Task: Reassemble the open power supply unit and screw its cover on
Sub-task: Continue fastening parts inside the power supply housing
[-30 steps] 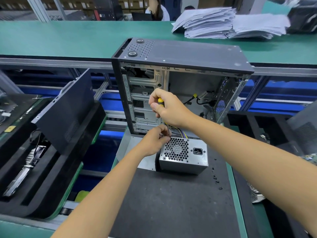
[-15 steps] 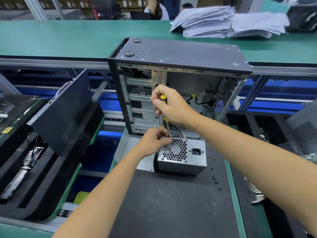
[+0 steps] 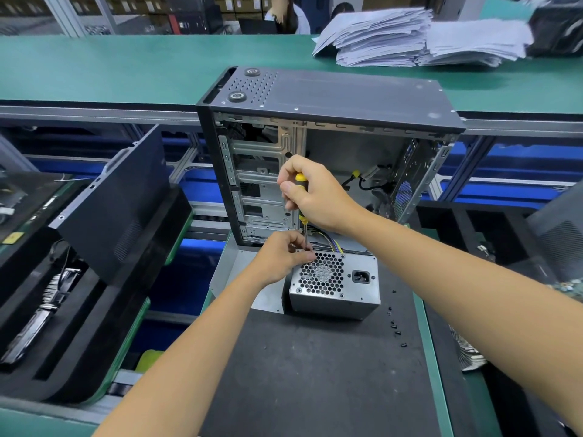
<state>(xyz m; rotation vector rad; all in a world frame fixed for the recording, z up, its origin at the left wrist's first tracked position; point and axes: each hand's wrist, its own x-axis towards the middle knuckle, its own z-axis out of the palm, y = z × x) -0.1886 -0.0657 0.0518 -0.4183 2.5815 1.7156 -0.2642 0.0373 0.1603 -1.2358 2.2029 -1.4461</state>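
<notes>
Both forearms reach in from the near edge over the black mat [image 3: 315, 373]; loose screws [image 3: 396, 329] lie on the mat's right side; power supply [image 3: 334, 287] sits at the mat's far end, fan grille facing near; left hand [image 3: 280, 258] rests on its top left corner, fingers curled at the screwdriver tip, what they pinch hidden; right hand [image 3: 315, 195] grips the screwdriver [image 3: 303, 216] handle, shaft upright; open computer case [image 3: 331, 146] just behind; since 0.5 s ago, both hands essentially unmoved.

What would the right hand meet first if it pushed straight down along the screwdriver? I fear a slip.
Probably the power supply unit top edge, beside the left hand fingers; depth is unclear.
</notes>
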